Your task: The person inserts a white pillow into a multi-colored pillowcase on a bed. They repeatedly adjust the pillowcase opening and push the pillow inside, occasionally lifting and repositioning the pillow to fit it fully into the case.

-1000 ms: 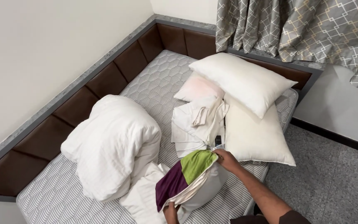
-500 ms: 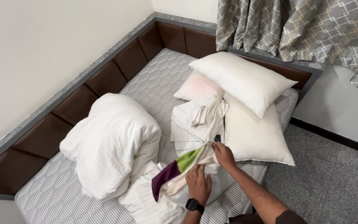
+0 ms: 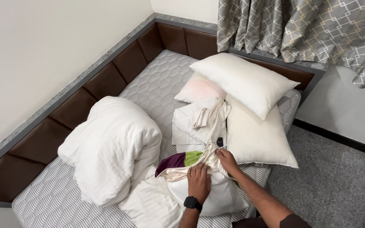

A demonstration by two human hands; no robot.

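Observation:
My left hand (image 3: 199,181), with a black watch on the wrist, presses down and grips the cream pillowcase (image 3: 178,172) over a white pillow (image 3: 218,197) at the bed's near edge. A purple and green cloth (image 3: 181,160) shows inside the pillowcase opening. My right hand (image 3: 227,159) pinches the pillowcase edge just to the right of the left hand.
A bundled white duvet (image 3: 110,147) lies to the left on the grey quilted mattress (image 3: 157,84). Folded white linen (image 3: 197,122) and three pillows (image 3: 243,82) sit toward the back right. A brown padded frame (image 3: 64,114) borders the bed; grey floor (image 3: 330,181) lies right.
My left hand came up from the bottom edge onto the pillowcase. The purple and green cloth is now covered more by the cream fabric, and the right hand shifted slightly lower.

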